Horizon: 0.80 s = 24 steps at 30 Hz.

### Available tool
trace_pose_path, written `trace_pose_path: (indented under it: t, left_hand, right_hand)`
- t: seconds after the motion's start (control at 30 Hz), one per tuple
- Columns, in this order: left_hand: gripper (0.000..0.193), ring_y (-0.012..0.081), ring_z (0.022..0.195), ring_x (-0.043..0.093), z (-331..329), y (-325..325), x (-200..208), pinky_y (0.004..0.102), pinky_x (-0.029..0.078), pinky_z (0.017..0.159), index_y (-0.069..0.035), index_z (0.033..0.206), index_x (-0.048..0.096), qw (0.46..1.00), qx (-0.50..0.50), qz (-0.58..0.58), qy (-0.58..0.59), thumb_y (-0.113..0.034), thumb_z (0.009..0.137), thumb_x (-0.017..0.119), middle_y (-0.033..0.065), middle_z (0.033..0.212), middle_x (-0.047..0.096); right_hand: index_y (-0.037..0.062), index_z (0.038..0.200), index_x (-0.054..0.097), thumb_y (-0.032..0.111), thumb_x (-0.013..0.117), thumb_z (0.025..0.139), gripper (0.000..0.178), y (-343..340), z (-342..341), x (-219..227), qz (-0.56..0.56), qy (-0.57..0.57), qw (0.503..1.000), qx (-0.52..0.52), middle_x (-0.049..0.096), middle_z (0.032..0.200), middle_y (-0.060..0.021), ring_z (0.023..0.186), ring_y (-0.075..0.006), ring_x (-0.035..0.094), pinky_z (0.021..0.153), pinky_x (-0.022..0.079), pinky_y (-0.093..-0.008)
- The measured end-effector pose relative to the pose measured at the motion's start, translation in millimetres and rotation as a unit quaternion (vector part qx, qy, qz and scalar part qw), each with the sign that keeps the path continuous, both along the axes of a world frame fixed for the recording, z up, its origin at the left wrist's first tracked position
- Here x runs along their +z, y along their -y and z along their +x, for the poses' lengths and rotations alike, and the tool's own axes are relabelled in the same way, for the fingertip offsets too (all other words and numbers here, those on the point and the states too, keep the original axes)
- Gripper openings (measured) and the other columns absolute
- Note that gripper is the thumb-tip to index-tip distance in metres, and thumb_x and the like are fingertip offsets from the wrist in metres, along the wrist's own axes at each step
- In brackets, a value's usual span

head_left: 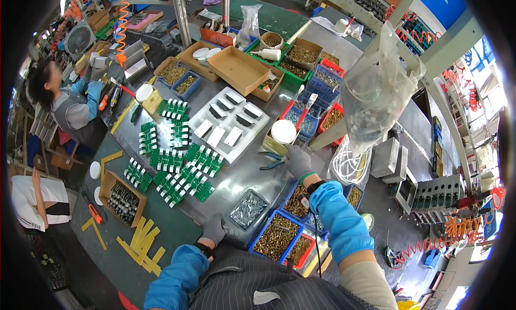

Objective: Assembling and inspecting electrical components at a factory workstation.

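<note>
My left hand (pixel 214 229), in a grey glove, rests low over the dark tabletop beside a small tray of silver screws (pixel 249 209). Its fingers are mostly hidden under the hand. Further right and forward, my gloved right hand (pixel 298 161) reaches beside a square tin with a round white lid (pixel 284 131). The fingers point forward, apart, and nothing shows in them. Blue-handled pliers (pixel 273 161) lie just left of that hand. Ahead, a white foam tray (pixel 236 103) holds several white and black blocks. Green circuit boards (pixel 185 183) lie clustered on the left.
Bins of brass screws (pixel 277 238) stand close to my body, under the right forearm. A clear plastic bag (pixel 379 89) hangs at right near a metal post. An open carton (pixel 239 69) stands beyond the foam tray. A co-worker (pixel 75 103) sits at far left.
</note>
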<state>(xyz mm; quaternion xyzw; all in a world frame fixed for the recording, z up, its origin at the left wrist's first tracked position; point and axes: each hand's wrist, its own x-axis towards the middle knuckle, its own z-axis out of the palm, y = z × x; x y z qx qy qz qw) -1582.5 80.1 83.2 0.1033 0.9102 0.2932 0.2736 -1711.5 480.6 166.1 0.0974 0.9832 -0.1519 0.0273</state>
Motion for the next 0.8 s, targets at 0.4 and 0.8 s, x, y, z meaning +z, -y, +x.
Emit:
trace_pose_path:
  t: [0.4,0.8]
  left_hand:
    - [0.026,0.0434,0.089,0.065,0.0,2.9,-8.1,0.0498,0.051,0.078,-0.002,0.094,0.060,0.999,-0.011,-0.032,-0.036,-0.020,0.080,0.074,0.0235,0.091,0.067]
    - [0.029,0.0420,0.090,0.065,9.5,30.8,-9.3,0.0515,0.051,0.080,-0.004,0.102,0.067,0.997,-0.005,-0.022,-0.070,-0.024,0.082,0.071,0.0227,0.099,0.068]
  right_hand:
    - [0.0079,0.105,0.072,0.027,0.063,0.090,0.025,6.4,-30.8,3.4,0.015,0.085,0.996,-0.025,0.073,0.103,-0.0161,0.098,-0.0353,0.071,0.083,0.056,-0.0471]
    - [0.0070,0.096,0.076,0.024,0.065,0.091,0.021,53.3,-29.0,75.9,-0.022,0.115,0.992,-0.041,0.075,0.103,-0.0189,0.095,-0.0386,0.073,0.082,0.056,-0.0509]
